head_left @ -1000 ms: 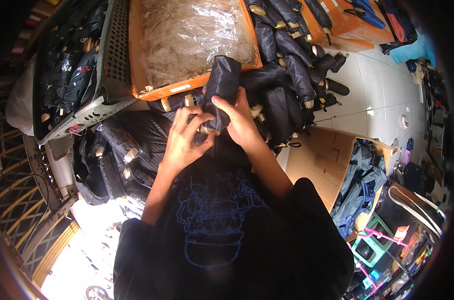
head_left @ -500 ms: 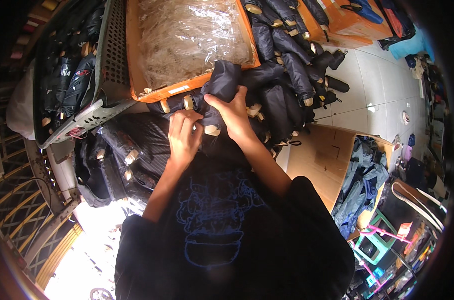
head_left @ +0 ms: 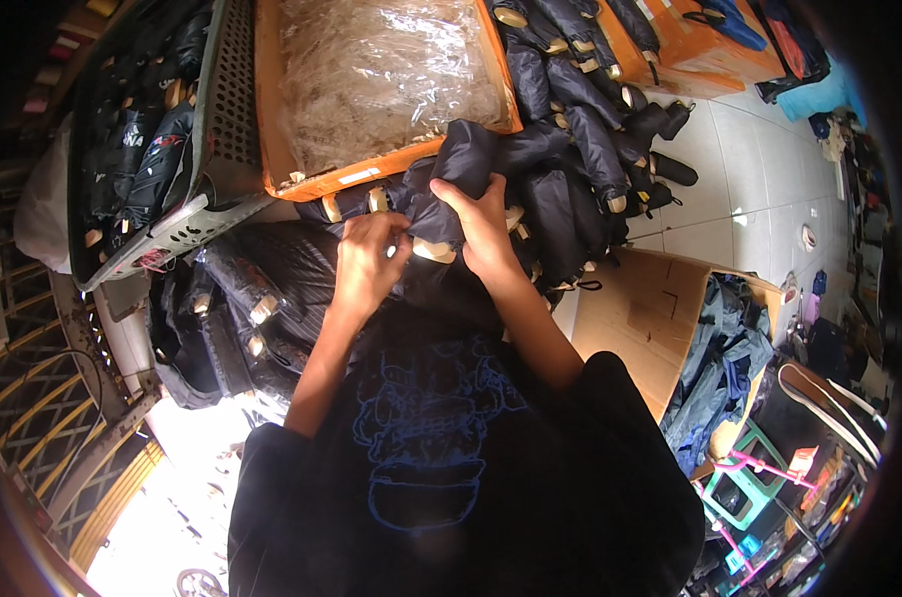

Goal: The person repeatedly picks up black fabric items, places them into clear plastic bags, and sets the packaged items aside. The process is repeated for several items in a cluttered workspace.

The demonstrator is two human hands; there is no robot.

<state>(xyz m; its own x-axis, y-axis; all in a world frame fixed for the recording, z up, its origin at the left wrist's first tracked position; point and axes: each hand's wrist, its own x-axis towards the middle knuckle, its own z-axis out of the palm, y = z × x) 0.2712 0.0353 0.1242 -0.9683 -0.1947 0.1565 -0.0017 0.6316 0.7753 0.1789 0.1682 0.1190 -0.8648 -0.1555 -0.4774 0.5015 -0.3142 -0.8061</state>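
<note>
My right hand (head_left: 483,227) is wrapped round a folded umbrella (head_left: 468,157) in a black cloth sleeve, its thumb lying along the near side. A pale handle end (head_left: 433,251) shows at the umbrella's lower end, between my hands. Just left of that end is my left hand (head_left: 367,261), its fingers curled and pinched together by the black cloth. What those fingertips hold is too small to make out. More black-sleeved umbrellas (head_left: 595,149) with pale handle ends lie piled beyond and to the right of my right hand.
An orange-edged box (head_left: 366,171) of crumpled clear plastic wrappers (head_left: 391,85) stands ahead. A grey perforated crate (head_left: 224,109) of umbrellas is at left. Plastic-wrapped umbrellas (head_left: 237,289) lie nearer. At right are a cardboard box (head_left: 635,318) of blue-grey cloth and a green stool (head_left: 744,488).
My right hand and the umbrella in it have shifted slightly to the right. My left hand stays close to the same spot, its fingers still curled.
</note>
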